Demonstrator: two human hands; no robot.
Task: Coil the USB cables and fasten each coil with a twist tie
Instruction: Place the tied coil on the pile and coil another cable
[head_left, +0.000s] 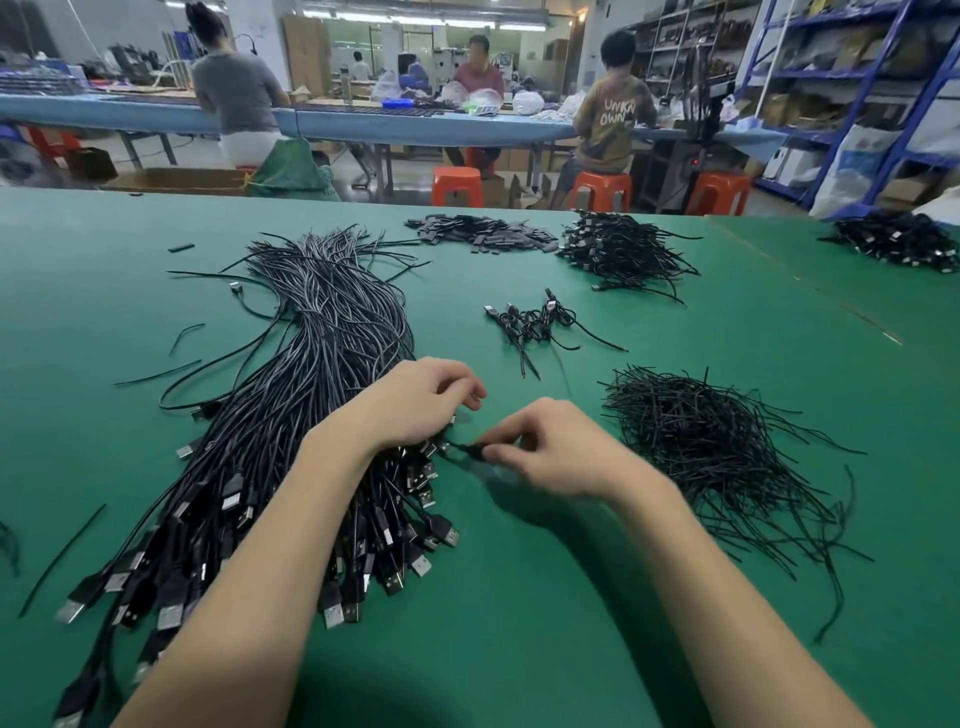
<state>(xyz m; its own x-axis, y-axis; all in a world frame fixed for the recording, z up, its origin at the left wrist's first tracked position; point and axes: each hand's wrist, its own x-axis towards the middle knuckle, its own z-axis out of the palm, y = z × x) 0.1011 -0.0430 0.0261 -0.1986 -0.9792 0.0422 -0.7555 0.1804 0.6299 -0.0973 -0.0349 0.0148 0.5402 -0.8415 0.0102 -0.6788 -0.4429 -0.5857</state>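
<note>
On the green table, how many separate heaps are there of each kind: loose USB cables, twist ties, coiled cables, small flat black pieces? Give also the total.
Loose USB cables: 1 heap
Twist ties: 1 heap
Coiled cables: 3 heaps, one small, one larger, one at the far right
Small flat black pieces: 1 heap
Total: 6 heaps

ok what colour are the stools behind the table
Orange-red stools, plainest in the head view, standing on the floor beyond the green table.
</note>
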